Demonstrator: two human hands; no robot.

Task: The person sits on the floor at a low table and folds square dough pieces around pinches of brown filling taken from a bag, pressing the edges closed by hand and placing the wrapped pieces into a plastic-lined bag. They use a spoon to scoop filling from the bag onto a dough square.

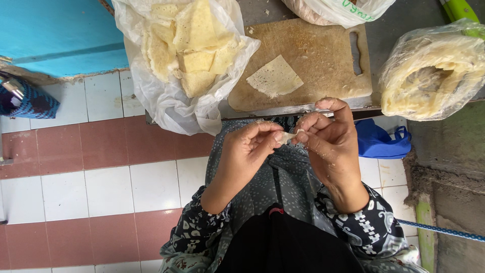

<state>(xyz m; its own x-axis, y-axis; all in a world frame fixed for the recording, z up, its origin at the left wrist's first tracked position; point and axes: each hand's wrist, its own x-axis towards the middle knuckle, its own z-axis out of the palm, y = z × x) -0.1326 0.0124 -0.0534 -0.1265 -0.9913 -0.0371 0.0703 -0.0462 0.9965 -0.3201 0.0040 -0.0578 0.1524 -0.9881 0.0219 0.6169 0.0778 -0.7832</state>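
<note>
My left hand (247, 151) and my right hand (328, 139) meet above my lap, both pinching a small pale folded piece of dough wrapper (288, 135) between thumbs and fingertips. Just beyond them lies a worn wooden cutting board (318, 55) with one flat square wrapper (275, 77) on it. A clear plastic bag of folded wrappers (189, 45) hangs over the board's left end.
A second clear bag of pale dough sheets (432, 76) sits at the right. Another white bag (343, 10) is at the top. A blue bag (379, 139) lies on the tiled floor below the table edge. A blue rope (444, 231) runs at lower right.
</note>
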